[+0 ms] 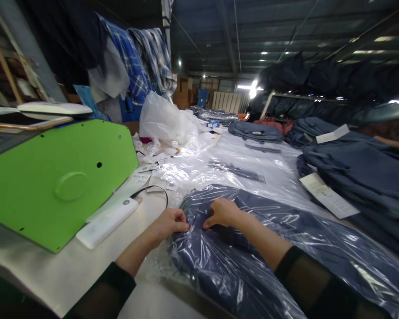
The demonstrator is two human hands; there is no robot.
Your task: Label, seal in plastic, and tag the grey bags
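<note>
While both hands worked at the near edge of the worktop, they met on a bagged navy garment, a folded dark blue piece sealed in clear, glossy plastic that lay right in front of the person. The left hand had its fingers curled shut, pinching the plastic film at the garment's left end. The right hand lay just beside it on top of the garment, fingertips bent down and pinching the same film, so each grip was closed on the bag. Both forearms wore dark sheer sleeves.

Left of the bagged navy garment sat a white power bank with a black cable looping from it, and further left stood a large green machine housing. Behind the garment, flat clear poly bags were spread over the worktop, with small paper tags scattered near them and a crumpled white plastic bag well beyond. Right of the garment rose a stack of folded navy garments bearing white paper labels. Plaid shirts hung far behind the green housing.
</note>
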